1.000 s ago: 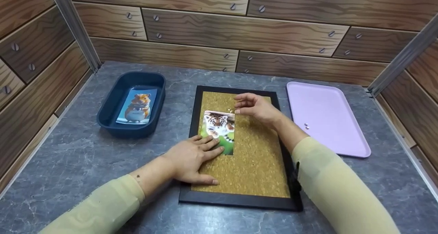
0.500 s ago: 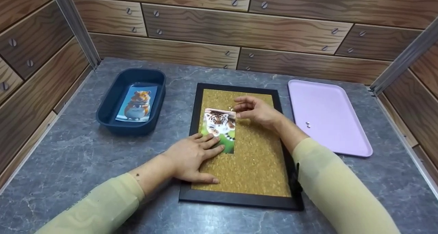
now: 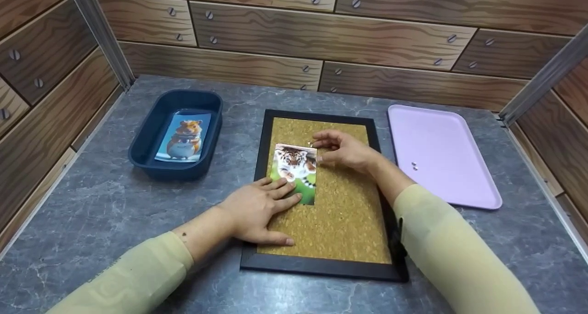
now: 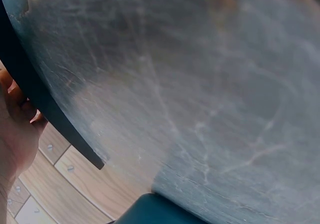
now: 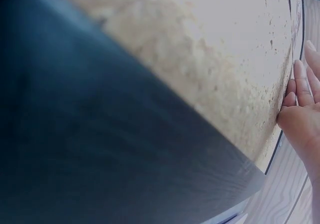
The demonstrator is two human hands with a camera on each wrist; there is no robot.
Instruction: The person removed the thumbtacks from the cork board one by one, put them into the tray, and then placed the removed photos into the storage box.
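Observation:
My left hand (image 3: 255, 213) lies spread on the cork board (image 3: 349, 227), its fingertips pressing the lower left part of a tiger picture (image 3: 298, 167). At the picture's upper right corner is my right hand (image 3: 347, 151), fingers loosely bent and thumb beside the picture's right edge. Tiny shiny pins (image 3: 310, 144) show by its fingertips, too small to make out clearly. In the right wrist view the right hand (image 5: 302, 99) reaches low over the board with fairly straight fingers. Only part of the left hand (image 4: 17, 129) appears in the left wrist view, beyond the dark frame edge.
A dark blue bin (image 3: 197, 171) holding a hamster picture (image 3: 183, 139) stands on the left. To the right lies a lilac tray (image 3: 450, 167) with small metallic pins (image 3: 414, 165) on it. The black frame (image 3: 321, 269) borders the board; wood-patterned panels (image 3: 275, 34) enclose the table.
My right hand has slid slightly toward me, its thumb moving down along the picture's right edge. The left hand stays put. The head view has tilted slightly.

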